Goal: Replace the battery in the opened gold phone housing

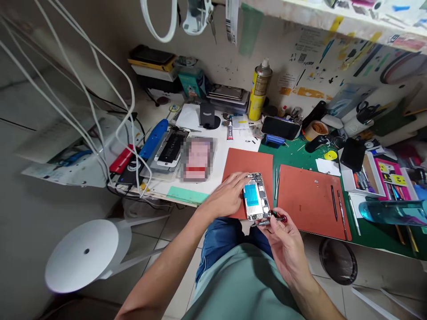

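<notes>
An opened phone body [262, 195] with a blue patch and bare inner parts lies tilted over the front of the left red-brown mat [233, 162]. My left hand [228, 195] grips its upper left edge, fingers reaching to the top corner. In my right hand [282, 235] is a small screwdriver [265, 222] with a dark red end, held between thumb and fingers, its tip pointing left just below the phone's bottom edge.
Right of the phone, another red-brown mat [300, 195] bears tweezers and thin tools. A phone stands on a blue holder [275, 140] behind. Phone parts and a blue tool [155, 138] lie left. A blue bottle [393, 212] is far right; a white stool [86, 253] stands lower left.
</notes>
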A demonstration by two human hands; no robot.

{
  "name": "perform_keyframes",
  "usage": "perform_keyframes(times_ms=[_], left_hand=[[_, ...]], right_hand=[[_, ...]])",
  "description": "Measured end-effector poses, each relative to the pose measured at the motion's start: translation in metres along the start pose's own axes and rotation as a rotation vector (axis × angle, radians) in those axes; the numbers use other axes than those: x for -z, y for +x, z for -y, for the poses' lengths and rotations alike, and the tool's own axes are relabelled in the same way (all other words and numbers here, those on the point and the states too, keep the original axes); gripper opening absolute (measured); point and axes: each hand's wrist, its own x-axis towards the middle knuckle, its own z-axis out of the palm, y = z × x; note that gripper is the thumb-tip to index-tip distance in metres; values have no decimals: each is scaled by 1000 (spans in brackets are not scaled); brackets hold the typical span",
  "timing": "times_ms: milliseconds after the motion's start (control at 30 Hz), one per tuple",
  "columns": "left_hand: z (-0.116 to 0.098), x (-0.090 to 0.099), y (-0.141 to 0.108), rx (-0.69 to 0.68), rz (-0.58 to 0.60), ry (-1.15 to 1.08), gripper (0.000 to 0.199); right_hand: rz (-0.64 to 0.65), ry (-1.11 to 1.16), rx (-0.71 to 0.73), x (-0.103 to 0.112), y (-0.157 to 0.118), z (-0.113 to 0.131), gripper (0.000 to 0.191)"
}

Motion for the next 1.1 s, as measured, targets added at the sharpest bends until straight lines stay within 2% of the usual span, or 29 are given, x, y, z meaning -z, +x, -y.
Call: perform_keyframes(times_ms=[267, 533, 767, 900, 1100], left_hand=[[3, -2, -2, -54, -10, 96, 65], [9, -6, -1, -58, -21, 64, 73], [6, -1, 1, -36, -12, -1, 80], [4, 2, 2, -22, 5, -28, 80], [3, 5, 2, -16, 33, -42, 81]], right_hand=[[35, -8, -17, -4, 3, 10, 54], [-67, -16, -40, 11, 7, -3, 55], [15, -1, -65, 1, 9, -8, 50], [20, -19, -44, 0, 10, -8, 48], [53, -54, -74, -11, 2, -1, 50]])
